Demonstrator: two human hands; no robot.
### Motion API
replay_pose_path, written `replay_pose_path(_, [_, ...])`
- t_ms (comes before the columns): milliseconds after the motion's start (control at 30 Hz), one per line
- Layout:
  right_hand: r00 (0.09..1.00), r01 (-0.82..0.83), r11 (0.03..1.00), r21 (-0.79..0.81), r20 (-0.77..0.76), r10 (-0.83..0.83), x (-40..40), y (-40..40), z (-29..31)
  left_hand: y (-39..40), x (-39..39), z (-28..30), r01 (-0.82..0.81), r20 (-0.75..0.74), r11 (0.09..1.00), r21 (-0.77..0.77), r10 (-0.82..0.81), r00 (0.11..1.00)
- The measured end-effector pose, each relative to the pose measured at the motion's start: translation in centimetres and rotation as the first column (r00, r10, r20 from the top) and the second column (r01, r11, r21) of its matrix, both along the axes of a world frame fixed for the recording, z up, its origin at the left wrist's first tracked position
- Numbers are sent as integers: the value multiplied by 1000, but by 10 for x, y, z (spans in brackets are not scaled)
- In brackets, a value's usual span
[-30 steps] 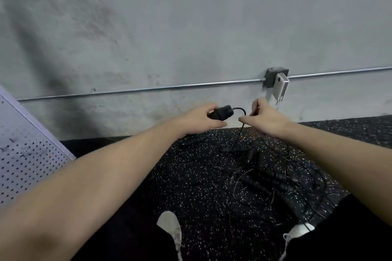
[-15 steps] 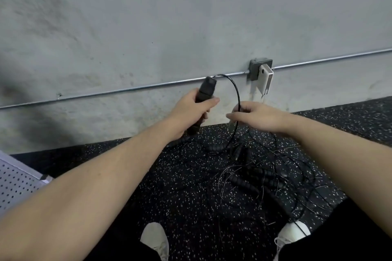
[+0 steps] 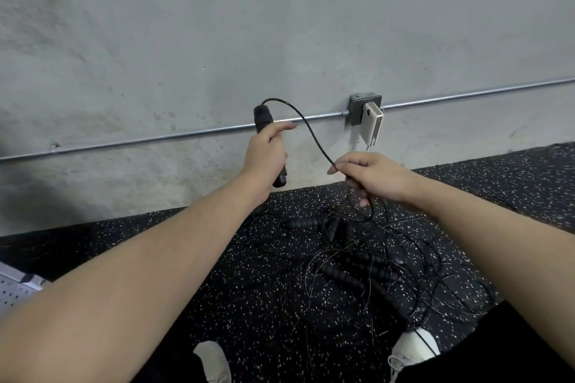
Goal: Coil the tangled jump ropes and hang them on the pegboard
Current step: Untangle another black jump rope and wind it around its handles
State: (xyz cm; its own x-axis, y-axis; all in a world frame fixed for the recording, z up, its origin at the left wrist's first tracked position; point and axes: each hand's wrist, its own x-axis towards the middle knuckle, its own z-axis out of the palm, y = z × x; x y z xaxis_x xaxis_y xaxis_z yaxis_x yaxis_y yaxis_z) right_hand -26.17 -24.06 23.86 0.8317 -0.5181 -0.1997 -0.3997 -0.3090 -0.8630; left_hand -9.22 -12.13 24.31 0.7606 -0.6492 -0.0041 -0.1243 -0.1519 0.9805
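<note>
My left hand (image 3: 267, 155) grips a black jump rope handle (image 3: 263, 117) upright, its top end above my fist and its bottom end below it. A thin black cord (image 3: 312, 137) arcs from the handle's top down to my right hand (image 3: 371, 178), which holds it in curled fingers. Below my right hand the cord runs into a tangled pile of jump ropes (image 3: 357, 261) with several black ribbed handles on the speckled floor. A corner of the white pegboard (image 3: 15, 288) shows at the lower left edge.
A grey concrete wall stands ahead, with a metal conduit pipe (image 3: 155, 139) and a junction box (image 3: 365, 109) holding a white plug-in device (image 3: 371, 127). The black speckled rubber floor (image 3: 249, 305) lies below. My two white shoes (image 3: 214, 362) are near the bottom edge.
My left hand has raised the handle from lying sideways to upright. My right hand has slid along the cord, away from the handle, drawing out a longer arc. The view has shifted right.
</note>
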Motion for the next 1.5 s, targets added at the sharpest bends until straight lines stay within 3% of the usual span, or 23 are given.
replay_pose_path(167, [997,-81,982,-169,-19,78,6,11,8,-1,-18,7,218,211,962,164,-250,945])
replay_pose_path(267, [992,-123,962,-245,-39,117,11,17,13,-2,-24,2,236,329,913,333,-347,878])
replay_pose_path(433, [995,-94,971,-222,8,98,13,17,18,4,-24,-1,239,384,884,401,-399,832])
replay_pose_path(633, [993,-64,984,-167,84,79,9,6,17,16,-14,2,362,374,817,448,-539,755])
replay_pose_path(700, [991,-47,995,-90,124,58,8,3,17,16,-8,1,355,353,836,419,-510,785])
replay_pose_path(800, [993,-43,999,-15,106,44,6,-2,14,20,0,4,291,262,921,258,-356,897])
replay_pose_path(900, [981,-181,978,-102,-89,172,-1,-10,5,24,12,6,166,181,982,87,-179,967])
replay_pose_path(1000, [913,-308,945,-108,-314,262,-6,-14,-3,30,24,4,91,115,995,45,-96,989])
replay_pose_path(1067, [891,-341,934,-108,-353,285,-4,-14,-6,34,30,3,41,12,997,59,-41,999])
replay_pose_path(1167, [930,-281,958,-61,-263,257,3,-10,-5,40,41,0,-12,-99,989,150,27,995])
replay_pose_path(1267, [962,-218,963,-161,-200,184,7,-5,2,47,56,-8,-76,-95,970,232,100,990])
replay_pose_path(1367, [979,-179,942,-285,-142,143,14,5,12,52,67,-13,-155,-61,966,209,171,983])
replay_pose_path(1433, [976,-202,923,-327,-150,161,19,12,16,51,63,-11,-85,-6,971,224,89,996])
replay_pose_path(1500, [975,-202,918,-340,-161,155,25,15,15,45,48,-7,65,106,952,298,-101,989])
